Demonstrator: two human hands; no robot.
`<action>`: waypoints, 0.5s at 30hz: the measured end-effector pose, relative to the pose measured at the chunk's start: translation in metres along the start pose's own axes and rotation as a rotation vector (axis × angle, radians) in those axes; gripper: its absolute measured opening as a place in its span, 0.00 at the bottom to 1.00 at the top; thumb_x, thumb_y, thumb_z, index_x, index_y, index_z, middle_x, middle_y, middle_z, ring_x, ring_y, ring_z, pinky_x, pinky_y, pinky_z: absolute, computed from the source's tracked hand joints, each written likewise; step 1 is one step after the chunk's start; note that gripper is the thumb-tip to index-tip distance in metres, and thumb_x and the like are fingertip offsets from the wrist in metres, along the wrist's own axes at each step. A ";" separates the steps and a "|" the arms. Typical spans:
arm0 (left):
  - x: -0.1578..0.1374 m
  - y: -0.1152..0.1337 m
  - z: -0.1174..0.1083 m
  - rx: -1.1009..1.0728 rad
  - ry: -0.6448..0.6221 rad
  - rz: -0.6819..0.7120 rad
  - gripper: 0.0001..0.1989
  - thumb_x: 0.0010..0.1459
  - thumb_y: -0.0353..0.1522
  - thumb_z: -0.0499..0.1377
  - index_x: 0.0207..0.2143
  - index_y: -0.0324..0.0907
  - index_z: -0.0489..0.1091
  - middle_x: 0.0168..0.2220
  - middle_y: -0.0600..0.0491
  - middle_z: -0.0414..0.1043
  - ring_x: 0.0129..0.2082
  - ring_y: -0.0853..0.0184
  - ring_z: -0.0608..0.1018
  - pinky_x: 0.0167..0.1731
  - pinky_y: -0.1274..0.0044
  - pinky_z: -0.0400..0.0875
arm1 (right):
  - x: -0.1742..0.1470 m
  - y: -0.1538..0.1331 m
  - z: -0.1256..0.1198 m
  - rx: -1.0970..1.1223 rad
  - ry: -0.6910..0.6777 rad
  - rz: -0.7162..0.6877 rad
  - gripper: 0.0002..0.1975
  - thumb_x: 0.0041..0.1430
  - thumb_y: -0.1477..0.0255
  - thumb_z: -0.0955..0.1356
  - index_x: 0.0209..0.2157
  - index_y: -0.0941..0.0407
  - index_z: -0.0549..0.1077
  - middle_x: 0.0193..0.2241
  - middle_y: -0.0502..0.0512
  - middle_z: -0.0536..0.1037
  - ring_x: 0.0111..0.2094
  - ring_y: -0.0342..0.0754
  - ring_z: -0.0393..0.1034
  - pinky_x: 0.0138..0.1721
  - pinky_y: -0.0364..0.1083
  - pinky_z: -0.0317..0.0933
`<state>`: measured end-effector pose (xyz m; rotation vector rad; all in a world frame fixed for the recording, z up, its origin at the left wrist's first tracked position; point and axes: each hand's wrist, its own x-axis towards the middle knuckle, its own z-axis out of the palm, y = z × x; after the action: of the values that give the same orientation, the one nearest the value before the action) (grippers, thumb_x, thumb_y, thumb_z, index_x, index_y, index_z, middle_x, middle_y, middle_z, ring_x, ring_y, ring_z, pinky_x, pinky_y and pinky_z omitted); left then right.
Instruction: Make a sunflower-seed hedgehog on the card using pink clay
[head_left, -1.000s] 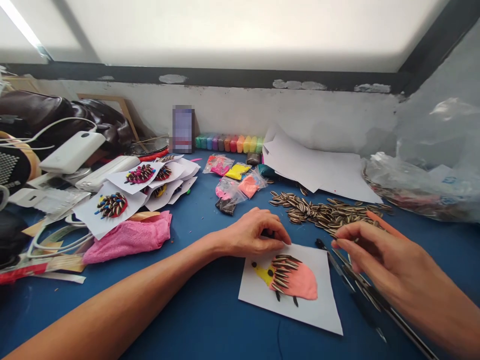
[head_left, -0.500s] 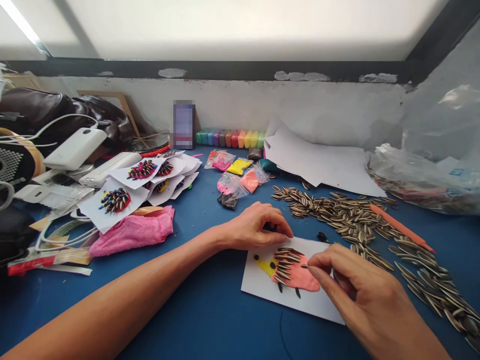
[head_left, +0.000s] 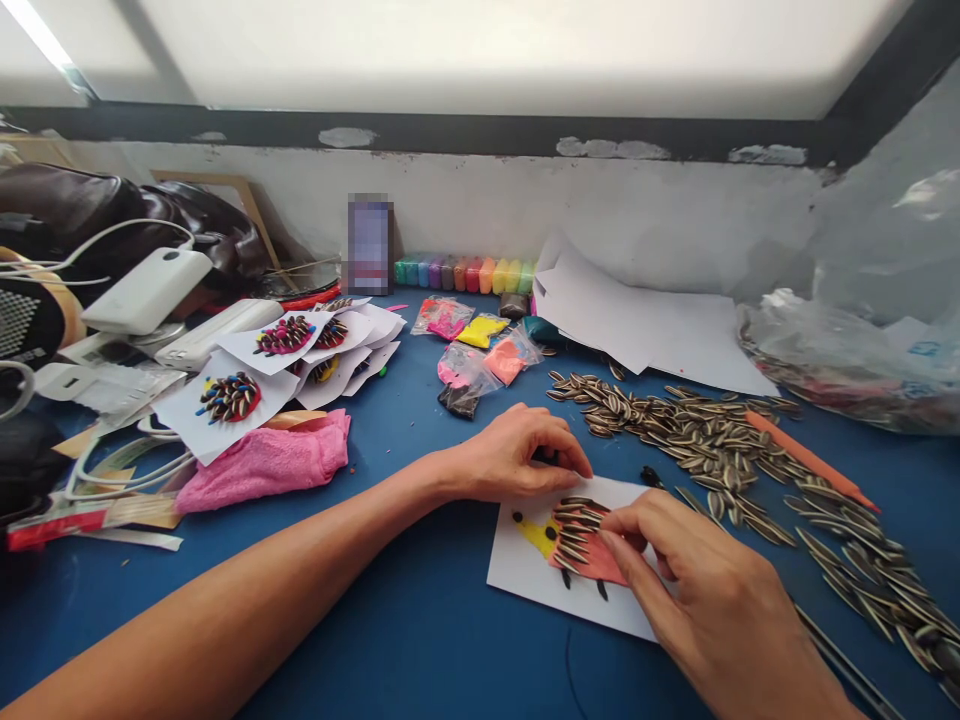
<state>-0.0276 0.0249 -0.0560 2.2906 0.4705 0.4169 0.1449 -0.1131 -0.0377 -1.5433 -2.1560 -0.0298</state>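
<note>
On the blue table lies a white card (head_left: 514, 580) with a hedgehog of pink clay (head_left: 600, 566) and a yellow clay face (head_left: 536, 538). Rows of striped sunflower seeds (head_left: 576, 522) stick out of the pink body, and two dark seeds form feet below it. My left hand (head_left: 525, 452), fingers curled, presses the card's upper left edge. With thumb and forefinger pinched, my right hand (head_left: 705, 575) is at the pink clay, just right of the seed rows. The sunflower seed in that pinch is mostly hidden by the fingertips.
A loose heap of sunflower seeds (head_left: 667, 425) spreads along the right, an orange stick (head_left: 814, 460) lying across it. Small clay packets (head_left: 480, 330) and white paper sheets (head_left: 660, 325) lie behind. At left are finished seed cards (head_left: 236, 440), a pink cloth (head_left: 270, 465) and cables.
My right hand has moved left and slightly up, bringing the pinched sunflower seed against the pink clay beside the rows. My left hand still holds the card.
</note>
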 end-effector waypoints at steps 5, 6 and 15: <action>0.000 0.001 0.000 0.001 0.000 -0.007 0.07 0.60 0.32 0.59 0.38 0.43 0.77 0.35 0.54 0.76 0.37 0.69 0.73 0.43 0.74 0.62 | -0.001 0.000 0.002 -0.016 -0.006 -0.004 0.11 0.66 0.72 0.61 0.29 0.53 0.68 0.25 0.49 0.75 0.25 0.43 0.72 0.25 0.41 0.63; 0.000 0.001 0.000 0.000 0.001 -0.009 0.07 0.59 0.31 0.59 0.38 0.43 0.77 0.35 0.54 0.76 0.37 0.69 0.73 0.43 0.74 0.62 | -0.002 0.000 0.003 -0.020 -0.012 -0.003 0.11 0.66 0.72 0.61 0.29 0.53 0.68 0.25 0.49 0.75 0.25 0.43 0.72 0.25 0.42 0.62; 0.000 0.000 0.001 0.009 0.013 0.003 0.06 0.59 0.31 0.60 0.37 0.43 0.77 0.34 0.55 0.75 0.36 0.70 0.73 0.44 0.74 0.60 | -0.005 0.003 0.008 -0.069 -0.048 -0.046 0.11 0.66 0.74 0.60 0.29 0.53 0.67 0.25 0.50 0.73 0.25 0.44 0.71 0.27 0.43 0.62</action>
<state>-0.0271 0.0241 -0.0564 2.2983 0.4766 0.4318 0.1458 -0.1143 -0.0477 -1.5471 -2.2499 -0.0841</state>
